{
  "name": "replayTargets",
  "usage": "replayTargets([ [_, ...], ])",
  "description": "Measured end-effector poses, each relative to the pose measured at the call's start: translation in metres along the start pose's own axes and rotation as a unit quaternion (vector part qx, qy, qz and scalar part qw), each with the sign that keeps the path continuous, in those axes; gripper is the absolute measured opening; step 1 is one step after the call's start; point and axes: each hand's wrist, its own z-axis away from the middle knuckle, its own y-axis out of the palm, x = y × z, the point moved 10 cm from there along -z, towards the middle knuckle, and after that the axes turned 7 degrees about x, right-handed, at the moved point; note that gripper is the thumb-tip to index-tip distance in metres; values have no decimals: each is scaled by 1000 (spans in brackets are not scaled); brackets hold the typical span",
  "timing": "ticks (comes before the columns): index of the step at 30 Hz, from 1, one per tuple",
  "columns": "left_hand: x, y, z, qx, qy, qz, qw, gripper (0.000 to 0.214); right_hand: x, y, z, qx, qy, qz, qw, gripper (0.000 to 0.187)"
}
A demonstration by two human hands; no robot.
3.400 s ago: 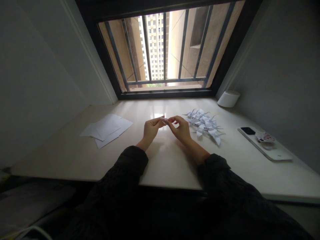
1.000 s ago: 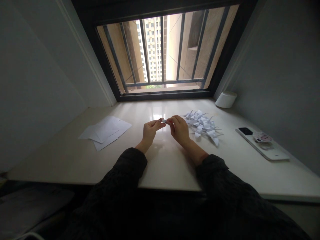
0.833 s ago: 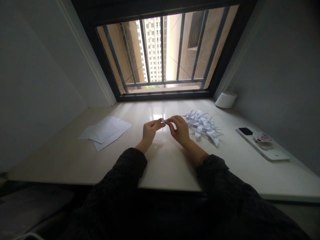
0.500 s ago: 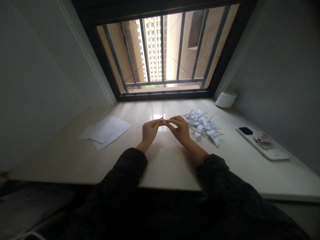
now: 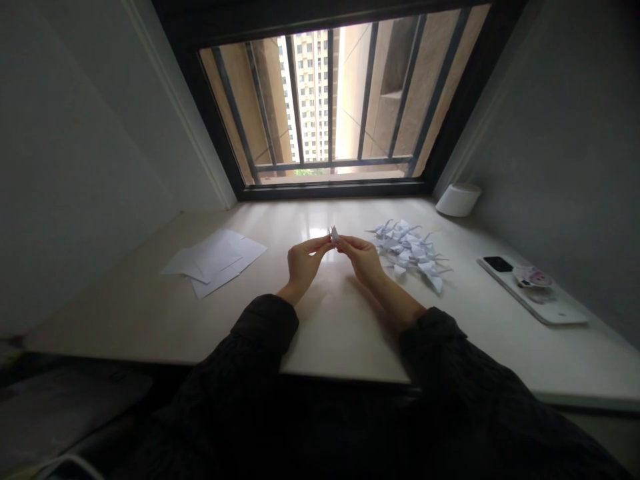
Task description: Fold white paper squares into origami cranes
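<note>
A small folded white paper crane (image 5: pixel 333 234) stands up between my fingertips above the middle of the pale table. My left hand (image 5: pixel 305 260) pinches it from the left, and my right hand (image 5: pixel 363 259) holds it from the right. Just beyond my right hand lies a heap of several white paper cranes (image 5: pixel 407 250), not touching it. Left of my left hand, a loose stack of white paper sheets (image 5: pixel 216 261) lies flat on the table top (image 5: pixel 125 313).
A smartphone in a white case (image 5: pixel 531 290) lies at the right, with a round printed grip (image 5: pixel 533 277) on its back. A white cylinder (image 5: pixel 459 200) stands in the far right corner. A barred window (image 5: pixel 310 100) rises behind the table.
The small paper piece, earlier pinched low and flat between my fingertips, now stands up as a crane shape. My hands have eased slightly apart, and the view has shifted a little.
</note>
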Motion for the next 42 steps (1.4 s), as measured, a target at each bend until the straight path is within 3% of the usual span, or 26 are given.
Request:
replayTargets([
  [7,-24,5,8,13,100,-151,983,30,-4,-1,2,-13,16,-12,1000,33],
  [21,-37,14,11,27,154,-294,943,25,12,1,8,-35,-30,48,998,24],
  [36,-35,13,12,19,148,-237,960,29,16,-5,11,-67,-15,23,997,24],
  [42,-28,10,8,23,154,-208,966,27,13,2,9,-40,5,0,999,29],
])
